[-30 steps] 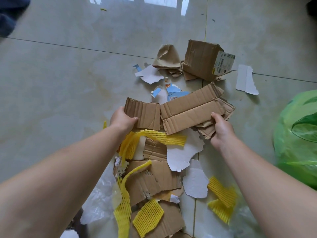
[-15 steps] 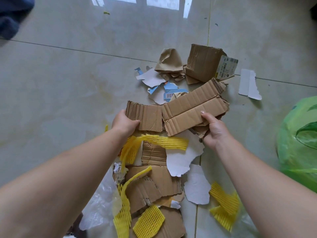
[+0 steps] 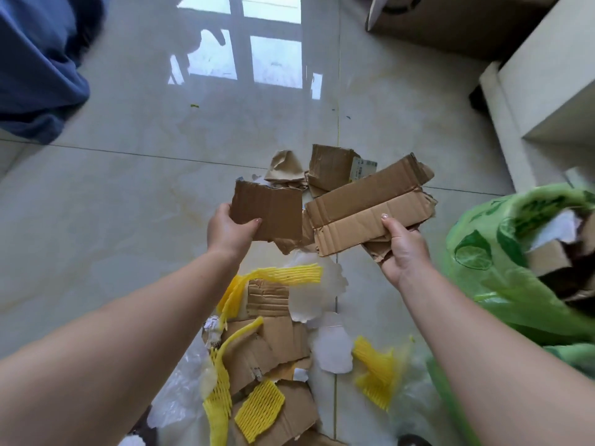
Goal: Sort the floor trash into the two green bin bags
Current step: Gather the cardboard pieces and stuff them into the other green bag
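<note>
Left hand (image 3: pixel 230 231) grips a squarish torn cardboard piece (image 3: pixel 269 209) at frame center, thumb on top. Right hand (image 3: pixel 402 249) grips a long creased cardboard strip (image 3: pixel 367 207) plus scraps under it, center-right. Both are held above the floor (image 3: pixel 112 194). Green bin bag (image 3: pixel 502 252) sits open at right edge, cardboard inside. Below the hands: floor trash pile (image 3: pixel 273 342) of cardboard, yellow foam netting (image 3: pixel 259 410), white paper, clear plastic. Blue cloth (image 3: pixel 35 66) upper left.
</note>
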Available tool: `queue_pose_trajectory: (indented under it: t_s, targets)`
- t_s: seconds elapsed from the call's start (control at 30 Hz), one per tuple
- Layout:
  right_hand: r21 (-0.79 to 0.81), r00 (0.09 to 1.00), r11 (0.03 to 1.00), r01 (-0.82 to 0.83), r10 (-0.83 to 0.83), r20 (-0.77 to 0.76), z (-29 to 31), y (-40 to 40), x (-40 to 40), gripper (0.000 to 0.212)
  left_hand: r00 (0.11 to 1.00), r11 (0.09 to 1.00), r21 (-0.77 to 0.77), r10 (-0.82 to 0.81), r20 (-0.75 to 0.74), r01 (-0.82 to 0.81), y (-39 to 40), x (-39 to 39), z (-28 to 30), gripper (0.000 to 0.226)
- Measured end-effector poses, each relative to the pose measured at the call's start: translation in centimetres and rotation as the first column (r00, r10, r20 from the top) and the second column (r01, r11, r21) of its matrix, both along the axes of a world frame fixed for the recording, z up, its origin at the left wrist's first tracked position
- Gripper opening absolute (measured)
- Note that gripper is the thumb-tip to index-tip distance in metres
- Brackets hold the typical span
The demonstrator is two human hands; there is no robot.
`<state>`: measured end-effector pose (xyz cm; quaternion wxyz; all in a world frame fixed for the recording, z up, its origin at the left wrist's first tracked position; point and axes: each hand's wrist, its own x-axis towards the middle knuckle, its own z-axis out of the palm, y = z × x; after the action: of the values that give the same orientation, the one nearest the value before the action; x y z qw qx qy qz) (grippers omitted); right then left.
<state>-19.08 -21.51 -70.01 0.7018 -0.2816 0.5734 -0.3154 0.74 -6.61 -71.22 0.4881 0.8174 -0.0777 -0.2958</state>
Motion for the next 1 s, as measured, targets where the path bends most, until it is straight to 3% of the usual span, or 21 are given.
queue_pose_trajectory:
  t_s: [0.23, 0.33, 0.5, 0.67, 0.8, 0.9, 1.0]
  targets:
    - [-0.223, 0.993, 0.974, 0.030, -0.054, -0.101, 12.1, -1.1, -9.9, 0.008, 1.000, 0.982, -0.185, -0.028, -0.003, 0.027, -2.3, -6.9, 8.8, 0.027]
    - [-0.338, 0.972, 0.934, 0.112, -0.174, -0.160, 16.8, -1.8, -15.7, 0.009, 0.994, 0.957, -0.276, -0.104, -0.045, 0.088, -4.4, -11.6, 12.0, 0.025]
    - [-0.443, 0.908, 0.859, 0.256, -0.371, -0.196, 21.1, -1.8, -24.5, 0.039, 0.967, 0.910, -0.369, -0.237, -0.098, 0.186, -7.8, -19.0, 15.9, 0.017]
    - [-0.540, 0.829, 0.745, 0.391, -0.540, -0.145, 25.1, -0.9, -28.1, 0.019, 0.944, 0.857, -0.450, -0.321, -0.080, 0.253, -10.7, -24.1, 18.1, 0.016]
    - [-0.551, 0.781, 0.701, 0.453, -0.610, -0.134, 24.9, -1.5, -28.8, 0.032, 0.941, 0.852, -0.433, -0.338, -0.022, 0.296, -12.8, -26.9, 18.4, 0.018]
    - [-0.511, 0.797, 0.713, 0.479, -0.597, -0.086, 24.1, -2.1, -27.7, 0.020, 0.955, 0.890, -0.348, -0.291, 0.067, 0.295, -13.9, -28.1, 18.0, 0.019]
    - [-0.553, 0.785, 0.718, 0.422, -0.595, -0.174, 22.6, -3.3, -26.2, 0.011, 0.955, 0.921, -0.261, -0.258, 0.144, 0.288, -14.9, -28.5, 17.5, 0.020]
